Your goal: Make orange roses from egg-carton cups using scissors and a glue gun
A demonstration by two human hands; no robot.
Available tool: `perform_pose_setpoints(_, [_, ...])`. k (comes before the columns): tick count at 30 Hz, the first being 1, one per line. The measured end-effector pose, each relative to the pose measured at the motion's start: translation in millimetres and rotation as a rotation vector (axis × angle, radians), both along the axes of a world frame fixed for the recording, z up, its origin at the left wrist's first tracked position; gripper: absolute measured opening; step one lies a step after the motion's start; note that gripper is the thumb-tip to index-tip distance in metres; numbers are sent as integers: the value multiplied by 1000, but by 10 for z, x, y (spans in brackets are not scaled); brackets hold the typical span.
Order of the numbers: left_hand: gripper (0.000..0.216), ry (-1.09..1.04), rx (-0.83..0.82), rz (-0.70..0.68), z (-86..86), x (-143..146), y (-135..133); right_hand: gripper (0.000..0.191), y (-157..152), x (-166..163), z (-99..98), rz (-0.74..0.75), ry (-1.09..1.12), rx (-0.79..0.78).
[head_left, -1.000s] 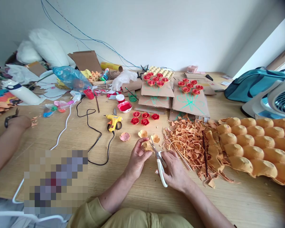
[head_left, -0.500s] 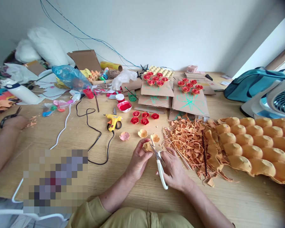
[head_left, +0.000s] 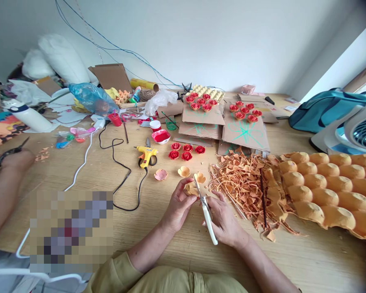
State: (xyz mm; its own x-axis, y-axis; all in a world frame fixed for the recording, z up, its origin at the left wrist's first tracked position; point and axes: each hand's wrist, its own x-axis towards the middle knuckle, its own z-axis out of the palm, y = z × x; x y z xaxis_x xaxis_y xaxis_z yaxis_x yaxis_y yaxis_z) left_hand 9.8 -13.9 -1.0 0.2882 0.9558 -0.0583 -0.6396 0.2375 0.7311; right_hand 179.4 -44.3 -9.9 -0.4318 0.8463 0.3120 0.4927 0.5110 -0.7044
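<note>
At the middle of a cluttered wooden table [head_left: 293, 260], a person's left hand [head_left: 177, 206] pinches a small egg-carton cup [head_left: 189, 189] while the right hand [head_left: 225, 220] closes around white-handled scissors [head_left: 208, 211], blades against the cup. Fingers and blades hide most of the cup. At 3 o'clock an orange egg tray [head_left: 323, 191] runs out of frame beside a heap of trimmings [head_left: 240, 183]; at 9 o'clock a co-worker's hand [head_left: 15, 159] is cut off by the edge, and a pixelated patch [head_left: 70, 232] masks the 8 o'clock corner. Red paper roses [head_left: 186, 151] sit at 12 o'clock, before a white wall [head_left: 201, 36].
</note>
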Motion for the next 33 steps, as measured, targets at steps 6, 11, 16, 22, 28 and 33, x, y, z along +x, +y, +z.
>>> perform_pose_setpoints(6, [42, 74, 30, 25, 24, -9, -14, 20, -2, 9, 24, -19, -50, 27])
perform_pose_setpoints(11, [44, 170, 86, 56, 10, -37, -17, 19, 0, 11, 18, -20, -63, 44])
perform_pose_setpoints(16, [44, 162, 108, 46, -14, -51, -1, 19, -7, 0, 5, -34, -53, 83])
perform_pose_setpoints(22, [44, 137, 88, 20, 23, -55, 6, 16, -7, 0, 12, -41, -46, 110])
perform_pose_setpoints(28, [46, 103, 69, 16, 59, -56, 7, 14, -15, -3, 40, -43, -56, 113])
perform_pose_setpoints(33, [46, 91, 42, 31, 69, -60, 9, 14, -15, -3, 46, -45, -60, 126])
